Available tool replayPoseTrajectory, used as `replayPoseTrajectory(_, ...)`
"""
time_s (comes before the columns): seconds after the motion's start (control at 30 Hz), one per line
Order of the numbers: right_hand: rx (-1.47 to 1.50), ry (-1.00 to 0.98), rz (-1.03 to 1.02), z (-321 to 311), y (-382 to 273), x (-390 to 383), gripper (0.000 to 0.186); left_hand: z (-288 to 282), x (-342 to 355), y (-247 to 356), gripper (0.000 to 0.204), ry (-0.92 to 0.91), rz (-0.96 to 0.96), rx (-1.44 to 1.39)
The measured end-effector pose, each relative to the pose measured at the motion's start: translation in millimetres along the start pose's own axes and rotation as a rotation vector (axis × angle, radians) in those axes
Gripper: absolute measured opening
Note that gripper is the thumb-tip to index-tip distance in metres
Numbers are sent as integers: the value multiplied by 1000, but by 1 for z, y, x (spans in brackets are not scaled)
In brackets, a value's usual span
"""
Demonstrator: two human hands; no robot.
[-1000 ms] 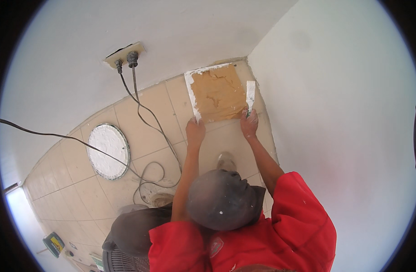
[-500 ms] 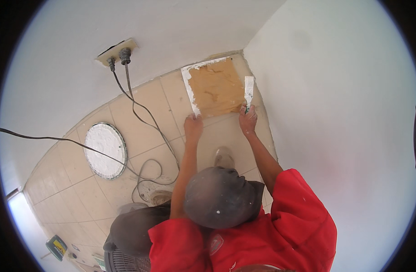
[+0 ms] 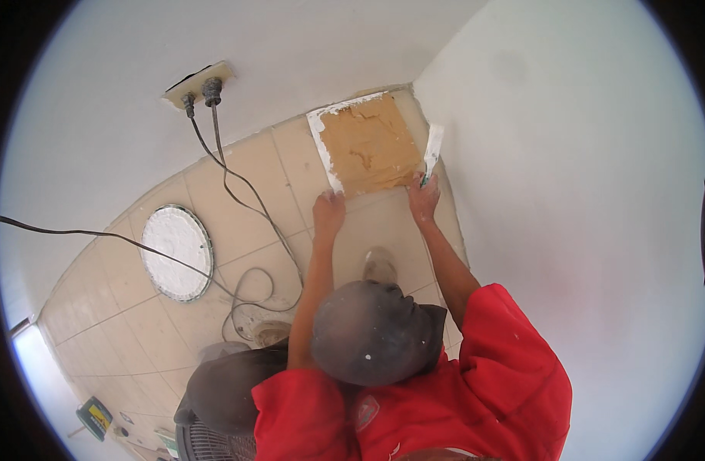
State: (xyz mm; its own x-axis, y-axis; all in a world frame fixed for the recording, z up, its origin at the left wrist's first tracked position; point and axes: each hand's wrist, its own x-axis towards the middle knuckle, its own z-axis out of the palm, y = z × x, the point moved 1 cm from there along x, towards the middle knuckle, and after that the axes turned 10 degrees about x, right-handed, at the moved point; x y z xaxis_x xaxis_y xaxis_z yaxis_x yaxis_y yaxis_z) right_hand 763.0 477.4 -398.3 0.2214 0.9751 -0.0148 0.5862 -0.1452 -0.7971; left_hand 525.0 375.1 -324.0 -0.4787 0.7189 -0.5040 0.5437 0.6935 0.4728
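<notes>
A square panel (image 3: 366, 146), wrinkled brown on its face with white smears along its left and far edges, is by the corner of the two walls. My left hand (image 3: 328, 213) grips its near left corner between closed fingers. At the near right corner is my right hand (image 3: 424, 201), wrapped round the green handle of a putty knife (image 3: 434, 146) and touching the panel's edge. The flat white blade points away from me, beside the right wall. Fingers under the panel are hidden.
A round container of white paste (image 3: 177, 253) stands on the tiled floor (image 3: 129, 326) at left. Dark cables (image 3: 248, 206) run from a wall socket (image 3: 199, 84) and loop near my feet. A fan grille (image 3: 206, 442) and a green-yellow box (image 3: 96, 418) are at lower left.
The putty knife has swung from nearly upright to leaning right. My right hand and the panel's near right corner have shifted slightly right. My left hand stays at its corner.
</notes>
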Motion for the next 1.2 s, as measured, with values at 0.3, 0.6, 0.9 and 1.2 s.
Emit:
replayPoseTrajectory(0.3,-64,-47,9,-11,-20,-19,22,0,-1,-2,50,17,-11,-37)
replayPoseTrajectory(0.6,-8,-52,-44,-17,-31,-9,19,12,22,-12,48,329,103,-78)
replayPoseTrajectory(0.9,45,-72,-106,-23,-24,-24,31,-25,81,12,51,379,23,-144)
replayPoseTrajectory(1.2,33,-99,-68,-20,-3,-22,18,-22,73,27,50,270,-10,-256)
